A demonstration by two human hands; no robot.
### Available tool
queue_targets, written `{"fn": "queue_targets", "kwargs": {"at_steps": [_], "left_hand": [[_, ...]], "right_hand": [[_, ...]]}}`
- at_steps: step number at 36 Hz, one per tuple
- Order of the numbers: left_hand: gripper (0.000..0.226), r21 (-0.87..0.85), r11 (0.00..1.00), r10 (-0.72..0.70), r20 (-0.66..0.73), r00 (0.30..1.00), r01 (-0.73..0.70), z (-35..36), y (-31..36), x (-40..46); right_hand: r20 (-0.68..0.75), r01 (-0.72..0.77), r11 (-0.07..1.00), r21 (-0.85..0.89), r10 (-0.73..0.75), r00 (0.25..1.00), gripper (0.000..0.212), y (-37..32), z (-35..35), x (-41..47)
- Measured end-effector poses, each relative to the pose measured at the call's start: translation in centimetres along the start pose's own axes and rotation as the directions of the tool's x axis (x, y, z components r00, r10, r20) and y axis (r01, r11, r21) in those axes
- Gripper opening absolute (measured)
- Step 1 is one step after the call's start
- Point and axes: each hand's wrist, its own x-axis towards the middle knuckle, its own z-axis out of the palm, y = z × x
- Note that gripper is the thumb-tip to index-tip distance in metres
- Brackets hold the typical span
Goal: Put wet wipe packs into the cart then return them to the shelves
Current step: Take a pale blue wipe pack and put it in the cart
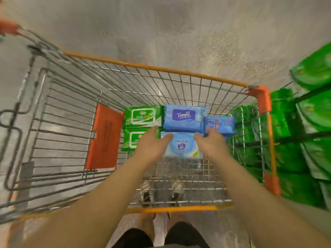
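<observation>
Wire cart (161,68) | pale-blue pack (182,145), round label | both hands' fingers released

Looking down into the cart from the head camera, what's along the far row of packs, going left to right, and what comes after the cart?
Orange flap → green 999 pack → blue Tempo pack → small dark-blue pack → cart's right wire wall → green packs on the shelves.

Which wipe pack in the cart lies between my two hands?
The pale blue pack with the round lid, nearest you, lies between the left hand and right hand. The Tempo pack lies beyond it.
</observation>
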Motion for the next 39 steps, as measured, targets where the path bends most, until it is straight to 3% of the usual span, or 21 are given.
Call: {"fn": "queue_targets", "kwargs": {"at_steps": [8,11,18,28,39], "left_hand": [[0.087,0.273,0.911,0.320,0.000,0.947,-0.308,-6.5,4.7,-7.8],[0.100,0.344,0.859,0.409,-0.013,0.912,-0.380,-8.8,5.3,-10.0],[0.104,0.418,0.713,0.586,0.084,0.806,-0.562,-12.9,6.0,-14.6],[0.101,0.416,0.522,0.664,0.350,0.661,-0.745,-11.4,5.4,-22.0],[0.101,0.306,0.202,0.742,0.573,0.349,-0.930,-4.2,6.3,-35.0]], "right_hand": [[-0.058,0.222,0.951,-0.214,-0.239,0.969,0.060,-5.6,-6.2,-8.7],[-0.107,0.266,0.925,-0.273,-0.304,0.947,0.062,-7.2,-8.0,-12.1],[-0.212,0.277,0.919,-0.279,-0.340,0.916,0.066,-8.7,-10.6,-20.8],[-0.435,0.064,0.936,-0.345,-0.220,0.873,0.062,-4.8,-11.5,-34.2],[-0.659,-0.166,0.977,-0.133,0.038,0.751,0.072,6.0,-14.2,-49.2]]}}
